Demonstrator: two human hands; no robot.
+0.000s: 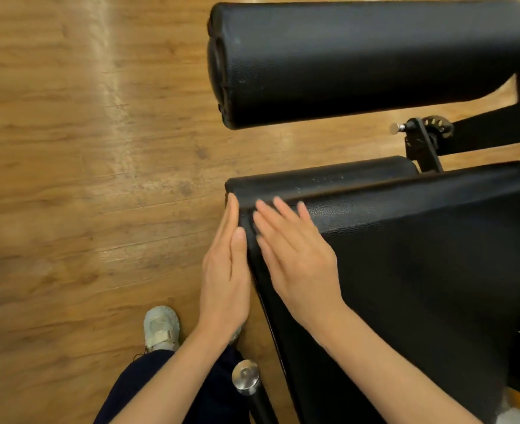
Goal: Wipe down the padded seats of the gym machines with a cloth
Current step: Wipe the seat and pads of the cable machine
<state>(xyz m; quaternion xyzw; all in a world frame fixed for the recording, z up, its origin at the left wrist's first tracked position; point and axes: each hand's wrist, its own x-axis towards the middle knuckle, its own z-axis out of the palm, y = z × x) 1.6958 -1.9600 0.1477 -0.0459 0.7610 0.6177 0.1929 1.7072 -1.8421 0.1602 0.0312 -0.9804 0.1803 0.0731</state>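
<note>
No cloth shows anywhere in view, so the likeliest slip is that the pad gets rubbed with bare skin alone — smearing rather than cleaning — unless a cloth is fetched first. The left hand (225,267) lies flat, fingers straight and together, against the left side edge of the padded seat (405,255); the right hand (298,255) rests spread on its top surface near the front corner, slightly blurred. Neither holds anything. The left hand could slide off that rounded edge toward the chrome knob (245,377) below. The seat fills the lower right of the view — black pebbled vinyl, faintly speckled near the front roll, with the roller pad (359,62) well apart above it.
</note>
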